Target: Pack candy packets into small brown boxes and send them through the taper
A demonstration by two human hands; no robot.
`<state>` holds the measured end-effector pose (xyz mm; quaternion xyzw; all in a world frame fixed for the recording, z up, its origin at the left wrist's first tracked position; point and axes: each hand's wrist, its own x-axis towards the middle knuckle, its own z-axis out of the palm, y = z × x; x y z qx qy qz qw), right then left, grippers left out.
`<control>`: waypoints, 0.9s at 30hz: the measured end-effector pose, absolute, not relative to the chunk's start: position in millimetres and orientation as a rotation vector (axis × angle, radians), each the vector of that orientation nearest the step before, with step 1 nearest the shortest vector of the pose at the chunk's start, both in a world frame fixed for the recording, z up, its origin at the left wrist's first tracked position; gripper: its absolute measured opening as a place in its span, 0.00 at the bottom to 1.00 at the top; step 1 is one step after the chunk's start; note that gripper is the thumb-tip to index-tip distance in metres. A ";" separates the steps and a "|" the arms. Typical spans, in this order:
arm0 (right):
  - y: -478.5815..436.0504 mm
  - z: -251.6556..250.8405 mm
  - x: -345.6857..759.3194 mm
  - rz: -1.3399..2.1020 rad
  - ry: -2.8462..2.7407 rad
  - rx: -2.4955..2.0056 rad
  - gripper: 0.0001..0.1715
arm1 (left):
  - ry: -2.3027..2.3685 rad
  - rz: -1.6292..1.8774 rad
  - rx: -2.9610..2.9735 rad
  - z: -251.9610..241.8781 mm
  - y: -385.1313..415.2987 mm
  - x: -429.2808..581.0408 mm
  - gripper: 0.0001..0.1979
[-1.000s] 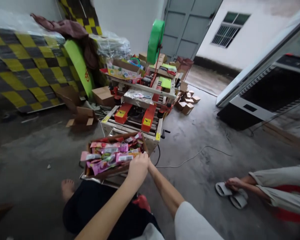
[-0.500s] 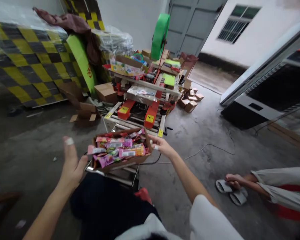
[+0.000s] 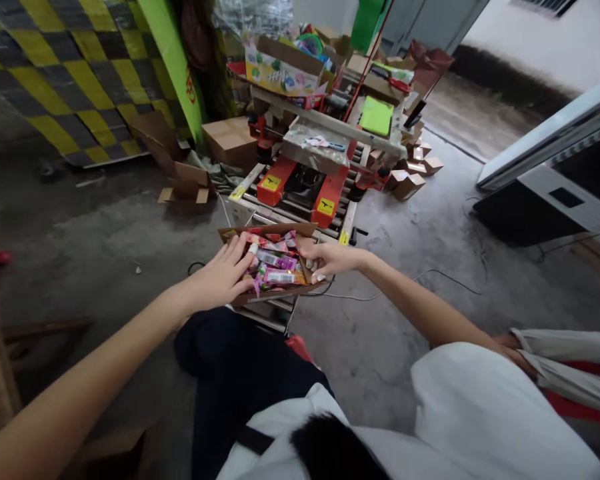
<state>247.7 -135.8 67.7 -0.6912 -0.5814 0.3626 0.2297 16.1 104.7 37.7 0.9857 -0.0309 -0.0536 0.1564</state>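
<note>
An open cardboard box (image 3: pixel 280 293) filled with small colourful sachets (image 3: pixel 280 261) rests on the near rollers in front of my legs. My left hand (image 3: pixel 220 280) lies over the box's left end, fingers spread and touching the sachets; it holds nothing. At the right end, my right hand (image 3: pixel 330 259) has its fingers bent over the end wall, gripping the box there. White tape or wrapping shows on fingers of both hands. The left end of the box is partly hidden under my left hand.
Beyond the box stands a carton-sealing machine (image 3: pixel 300 183) with orange side belts. A printed carton (image 3: pixel 283 70) sits on top of it. Small cartons (image 3: pixel 405 183) lie right of it, a larger carton (image 3: pixel 230 141) left. A cable (image 3: pixel 380 293) crosses the floor; another person's leg (image 3: pixel 570 347) is at right.
My left hand has moved right, from beside the box onto the sachets. My right hand has shifted further over the box's right end. The camera view has tilted down.
</note>
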 end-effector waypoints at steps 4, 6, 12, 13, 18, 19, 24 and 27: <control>-133.8 66.7 251.7 1.230 -1.660 -1.777 0.33 | -0.329 -0.290 2.855 43.6 94.5 37.5 0.32; -135.4 61.9 250.7 1.250 -1.640 -1.721 0.40 | -0.367 -0.383 2.819 32.3 86.0 48.5 0.32; -131.8 47.6 244.5 1.108 -1.699 -1.858 0.55 | -0.263 -0.537 2.754 2.0 71.9 70.4 0.40; -129.9 45.0 244.9 1.133 -1.688 -1.896 0.49 | -0.264 -0.581 2.706 3.6 76.3 74.0 0.39; -122.2 24.5 242.4 0.869 -1.380 -2.220 0.20 | -0.245 -0.778 2.342 20.5 113.1 85.9 0.33; -122.1 20.2 239.9 0.760 -1.335 -2.261 0.18 | -0.235 -0.746 2.332 20.6 115.7 85.7 0.36; -122.4 10.6 228.5 0.139 -1.153 -2.403 0.26 | 0.029 -0.120 2.393 0.0 66.2 78.8 0.38; -112.9 8.6 225.6 -0.046 -1.133 -2.346 0.34 | 0.307 0.287 2.351 -11.4 11.9 80.3 0.29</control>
